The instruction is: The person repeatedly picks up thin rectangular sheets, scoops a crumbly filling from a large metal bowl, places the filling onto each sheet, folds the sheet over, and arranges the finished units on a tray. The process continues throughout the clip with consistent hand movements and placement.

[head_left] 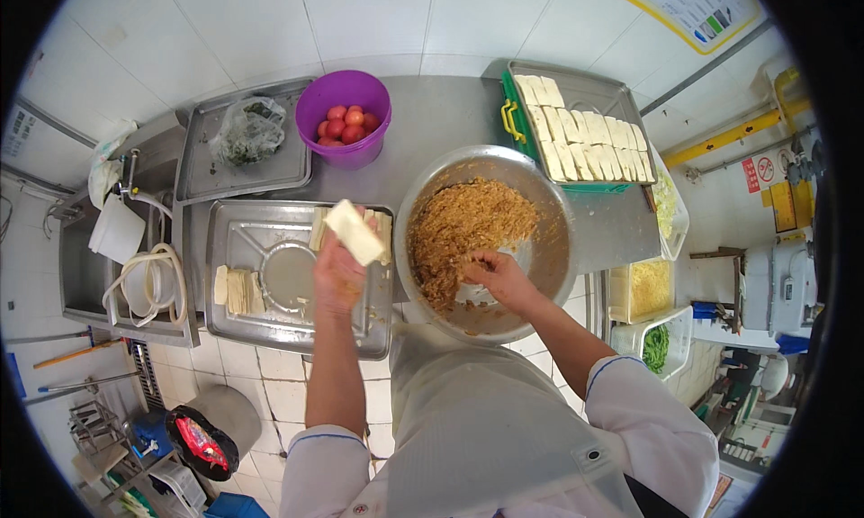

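My left hand (338, 270) is closed round a pale, rectangular tofu slice (354, 233), held tilted above the steel tray (297, 340). Behind that hand, more pale slices (384, 225) stand in a row, and a smaller bunch of slices (238, 291) rests at the tray's left side. My right hand (504, 282) reaches into a large steel bowl (556, 288). Its bunched fingertips are in the brown minced filling (472, 216), at the edge of the heap; the amount between them is hidden.
Behind the tray stand a purple bucket (367, 149) of tomatoes and another tray (200, 180) with a bagged leafy item. At the back right, a tray of slices (576, 144) sits on a green crate (515, 122). A sink (81, 275) is left; tubs of shredded food (650, 288) stand right.
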`<state>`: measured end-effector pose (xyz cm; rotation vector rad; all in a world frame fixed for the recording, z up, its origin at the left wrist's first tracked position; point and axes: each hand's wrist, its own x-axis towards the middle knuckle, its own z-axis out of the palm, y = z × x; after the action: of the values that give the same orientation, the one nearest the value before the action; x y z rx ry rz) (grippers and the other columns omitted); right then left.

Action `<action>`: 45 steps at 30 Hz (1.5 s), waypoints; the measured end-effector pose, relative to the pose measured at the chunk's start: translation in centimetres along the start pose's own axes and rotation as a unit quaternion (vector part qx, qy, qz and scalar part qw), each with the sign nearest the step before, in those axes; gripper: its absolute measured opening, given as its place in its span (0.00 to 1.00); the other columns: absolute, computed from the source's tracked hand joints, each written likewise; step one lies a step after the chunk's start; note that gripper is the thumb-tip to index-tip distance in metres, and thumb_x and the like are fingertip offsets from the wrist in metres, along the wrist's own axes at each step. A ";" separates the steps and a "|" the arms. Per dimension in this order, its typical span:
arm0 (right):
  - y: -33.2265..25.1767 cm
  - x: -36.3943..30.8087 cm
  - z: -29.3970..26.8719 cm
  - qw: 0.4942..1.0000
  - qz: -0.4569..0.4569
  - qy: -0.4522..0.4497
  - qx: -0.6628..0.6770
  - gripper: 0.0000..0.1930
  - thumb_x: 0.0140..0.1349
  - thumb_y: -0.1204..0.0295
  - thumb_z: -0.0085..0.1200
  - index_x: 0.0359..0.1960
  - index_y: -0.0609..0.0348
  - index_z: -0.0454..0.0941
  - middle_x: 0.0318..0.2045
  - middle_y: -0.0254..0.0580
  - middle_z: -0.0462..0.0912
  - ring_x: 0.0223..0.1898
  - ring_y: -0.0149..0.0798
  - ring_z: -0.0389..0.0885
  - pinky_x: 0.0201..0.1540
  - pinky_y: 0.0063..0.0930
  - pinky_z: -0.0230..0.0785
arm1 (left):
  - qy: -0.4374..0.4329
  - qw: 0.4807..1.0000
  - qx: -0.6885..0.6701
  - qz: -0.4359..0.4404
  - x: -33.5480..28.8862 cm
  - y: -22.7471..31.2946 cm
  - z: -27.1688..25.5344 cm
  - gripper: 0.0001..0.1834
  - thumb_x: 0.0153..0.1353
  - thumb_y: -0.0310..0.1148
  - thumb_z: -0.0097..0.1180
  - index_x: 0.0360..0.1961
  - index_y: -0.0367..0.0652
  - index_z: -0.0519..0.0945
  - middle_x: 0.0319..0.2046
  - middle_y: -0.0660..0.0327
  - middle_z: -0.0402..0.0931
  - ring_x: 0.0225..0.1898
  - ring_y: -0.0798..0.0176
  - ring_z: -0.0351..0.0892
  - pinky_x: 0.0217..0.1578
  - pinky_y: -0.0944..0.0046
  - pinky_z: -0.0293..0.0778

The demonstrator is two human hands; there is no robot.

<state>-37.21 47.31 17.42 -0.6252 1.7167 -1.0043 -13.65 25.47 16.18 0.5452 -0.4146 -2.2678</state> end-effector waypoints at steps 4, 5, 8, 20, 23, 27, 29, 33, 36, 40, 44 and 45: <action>-6.6 -2.3 -1.7 0.981 -0.160 -0.052 0.096 0.16 0.77 0.69 0.54 0.59 0.64 0.81 0.46 0.37 0.87 0.42 0.27 0.83 0.50 0.27 0.77 | -0.023 0.996 0.056 -0.061 -2.0 -7.0 6.9 0.32 0.79 0.48 0.44 0.75 0.40 0.63 0.68 0.54 0.73 0.66 0.52 0.76 0.67 0.51 0.74; -7.7 -2.7 -1.9 0.987 -0.151 -0.030 0.054 0.16 0.77 0.69 0.55 0.59 0.65 0.81 0.46 0.38 0.87 0.43 0.27 0.83 0.50 0.27 0.77 | -0.027 0.995 0.042 -0.089 -2.5 -8.5 8.3 0.30 0.79 0.46 0.46 0.74 0.41 0.65 0.66 0.58 0.75 0.64 0.57 0.78 0.65 0.55 0.75; -9.5 -3.6 -2.9 0.973 -0.230 0.003 -0.023 0.17 0.72 0.73 0.59 0.60 0.65 0.78 0.45 0.48 0.87 0.46 0.37 0.86 0.51 0.34 0.79 | -0.079 0.993 0.032 -0.076 -4.5 -12.5 11.5 0.27 0.78 0.42 0.52 0.72 0.46 0.67 0.62 0.64 0.77 0.63 0.64 0.77 0.65 0.59 0.72; -5.0 -7.7 -6.9 0.802 -0.490 0.181 -0.291 0.26 0.68 0.74 0.58 0.67 0.65 0.72 0.66 0.60 0.74 0.67 0.62 0.73 0.71 0.50 0.67 | 0.089 0.991 0.064 -0.078 -4.9 -19.3 18.7 0.21 0.80 0.41 0.49 0.69 0.48 0.69 0.49 0.63 0.80 0.45 0.68 0.83 0.44 0.66 0.80; -4.0 -8.9 -7.9 0.791 -0.488 0.157 -0.334 0.27 0.70 0.72 0.56 0.69 0.66 0.71 0.69 0.60 0.70 0.71 0.62 0.68 0.74 0.54 0.62 | 0.105 0.988 0.054 -0.103 -5.2 -19.4 20.2 0.19 0.81 0.42 0.47 0.66 0.48 0.72 0.48 0.62 0.81 0.44 0.67 0.83 0.42 0.66 0.81; -3.2 -10.3 -9.2 0.797 -0.486 0.123 -0.336 0.27 0.71 0.70 0.56 0.70 0.67 0.70 0.72 0.59 0.67 0.74 0.63 0.64 0.76 0.57 0.56 | 0.156 0.975 0.081 -0.138 -4.5 -19.3 19.7 0.18 0.81 0.44 0.45 0.62 0.48 0.75 0.50 0.60 0.83 0.48 0.63 0.84 0.49 0.61 0.81; -3.1 -11.1 -9.8 0.798 -0.477 0.103 -0.354 0.28 0.71 0.70 0.56 0.70 0.68 0.69 0.73 0.59 0.66 0.75 0.62 0.63 0.76 0.57 0.56 | 0.093 0.985 0.049 -0.135 -4.4 -19.5 19.2 0.18 0.81 0.44 0.46 0.59 0.43 0.77 0.50 0.60 0.84 0.49 0.63 0.85 0.52 0.60 0.81; -3.8 -12.0 -10.3 0.818 -0.479 0.112 -0.297 0.29 0.72 0.68 0.56 0.71 0.68 0.68 0.73 0.59 0.65 0.75 0.61 0.62 0.76 0.57 0.55 | 0.096 0.991 0.009 -0.092 -4.5 -19.8 19.5 0.21 0.81 0.46 0.44 0.59 0.41 0.77 0.52 0.58 0.84 0.51 0.61 0.85 0.55 0.58 0.80; -4.8 -11.2 -10.5 0.795 -0.504 0.105 -0.320 0.29 0.72 0.66 0.55 0.71 0.67 0.68 0.74 0.59 0.65 0.75 0.61 0.63 0.76 0.58 0.55 | 0.066 0.992 0.041 -0.103 -5.3 -19.3 19.9 0.21 0.81 0.46 0.44 0.61 0.41 0.76 0.55 0.58 0.83 0.53 0.60 0.84 0.56 0.59 0.80; -5.5 -10.1 -10.4 0.792 -0.483 0.092 -0.362 0.29 0.74 0.63 0.53 0.71 0.67 0.68 0.74 0.60 0.65 0.74 0.62 0.63 0.77 0.57 0.55 | 0.017 0.989 0.028 -0.143 -6.3 -19.2 20.3 0.20 0.80 0.42 0.48 0.64 0.41 0.75 0.59 0.61 0.79 0.60 0.62 0.79 0.60 0.60 0.75; -5.5 -10.0 -10.3 0.806 -0.483 0.093 -0.329 0.29 0.74 0.63 0.52 0.71 0.67 0.68 0.74 0.60 0.65 0.74 0.62 0.63 0.77 0.57 0.54 | 0.023 0.992 0.017 -0.126 -6.5 -18.7 20.0 0.19 0.79 0.41 0.50 0.64 0.41 0.75 0.58 0.61 0.80 0.60 0.63 0.79 0.60 0.60 0.75; -5.6 -10.1 -10.3 0.802 -0.487 0.098 -0.331 0.29 0.74 0.63 0.52 0.71 0.67 0.68 0.74 0.60 0.65 0.74 0.62 0.63 0.77 0.56 0.54 | 0.022 0.992 0.022 -0.120 -6.5 -18.6 19.9 0.20 0.79 0.41 0.50 0.64 0.42 0.75 0.58 0.61 0.80 0.59 0.63 0.80 0.60 0.60 0.75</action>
<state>-43.50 55.71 28.77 -2.0749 1.9282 -1.1273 -30.63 45.14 26.57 0.6988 -0.3965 -2.4756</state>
